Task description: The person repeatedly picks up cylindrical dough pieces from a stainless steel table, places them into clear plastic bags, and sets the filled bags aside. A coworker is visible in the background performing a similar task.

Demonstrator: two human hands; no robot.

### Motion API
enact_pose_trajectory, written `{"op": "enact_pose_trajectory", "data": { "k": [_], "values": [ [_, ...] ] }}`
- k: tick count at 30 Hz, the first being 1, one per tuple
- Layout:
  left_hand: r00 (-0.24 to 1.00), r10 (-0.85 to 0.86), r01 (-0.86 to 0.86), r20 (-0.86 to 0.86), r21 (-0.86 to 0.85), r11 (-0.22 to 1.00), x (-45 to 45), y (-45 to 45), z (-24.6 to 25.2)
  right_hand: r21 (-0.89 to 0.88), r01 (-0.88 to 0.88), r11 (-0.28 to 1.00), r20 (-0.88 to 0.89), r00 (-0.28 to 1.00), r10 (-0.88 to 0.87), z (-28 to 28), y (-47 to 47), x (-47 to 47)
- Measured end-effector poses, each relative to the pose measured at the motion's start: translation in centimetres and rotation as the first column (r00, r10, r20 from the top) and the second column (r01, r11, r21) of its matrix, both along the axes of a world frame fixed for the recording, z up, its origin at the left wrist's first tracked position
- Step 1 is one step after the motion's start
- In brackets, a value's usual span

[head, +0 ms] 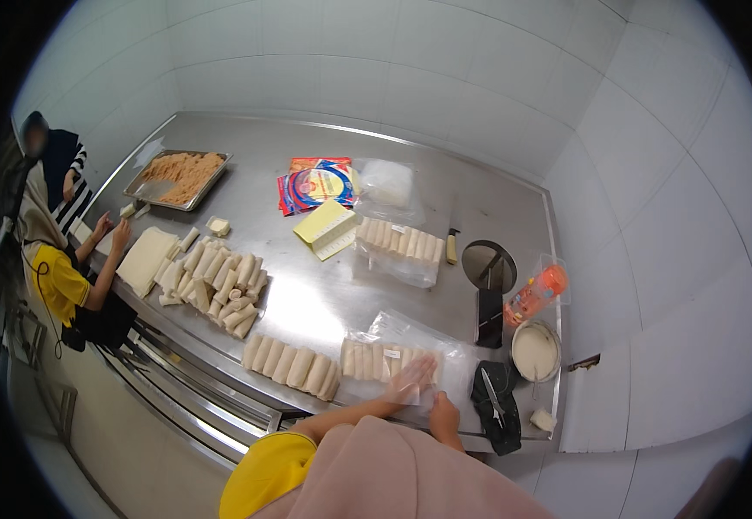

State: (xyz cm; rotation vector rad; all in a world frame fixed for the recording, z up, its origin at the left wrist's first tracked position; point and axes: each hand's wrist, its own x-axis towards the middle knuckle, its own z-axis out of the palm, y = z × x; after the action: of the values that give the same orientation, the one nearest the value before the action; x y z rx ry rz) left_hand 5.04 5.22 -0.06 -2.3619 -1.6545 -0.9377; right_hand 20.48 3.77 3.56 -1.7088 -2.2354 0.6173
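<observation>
Uncooked spring rolls lie side by side in a clear plastic bag at the table's front edge, with a small white label among them. My left hand rests flat over the right end of this row, fingers extended. Clear film seems to cover part of that hand; whether it is inside the bag I cannot tell. My right hand is closed at the bag's near edge, pinching the plastic. Just left of the bag, another row of spring rolls lies unwrapped on the steel table.
Further left are a heap of rolls, wrapper sheets and a filling tray, near two people. Beyond my hands sits a bagged row. On the right are scissors on black cloth, a paste bowl, bottle and phone.
</observation>
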Motion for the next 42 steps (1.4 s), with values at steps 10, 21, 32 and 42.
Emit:
{"op": "enact_pose_trajectory", "data": {
  "k": [10,21,32,42],
  "values": [
    [0.983,0.107,-0.154,-0.146,-0.369,0.916,-7.9,-5.4,7.7,-0.268,0.034,0.963,-0.593,0.782,-0.193,5.0,4.2,-0.3],
    [0.970,0.165,-0.201,-0.177,-0.212,0.956,-17.7,7.8,17.4,-0.053,-0.049,0.997,-0.748,0.663,-0.007,14.4,15.3,-8.1],
    [0.951,0.220,-0.269,-0.219,-0.230,0.935,-17.5,11.2,10.5,-0.254,0.050,0.966,-0.784,0.574,-0.236,5.2,19.0,-8.2],
    [0.977,0.197,-0.212,-0.085,-0.253,0.944,-20.2,14.5,-0.4,-0.464,0.066,0.883,-0.573,0.738,-0.356,-4.8,20.1,-9.8]
  ]
}}
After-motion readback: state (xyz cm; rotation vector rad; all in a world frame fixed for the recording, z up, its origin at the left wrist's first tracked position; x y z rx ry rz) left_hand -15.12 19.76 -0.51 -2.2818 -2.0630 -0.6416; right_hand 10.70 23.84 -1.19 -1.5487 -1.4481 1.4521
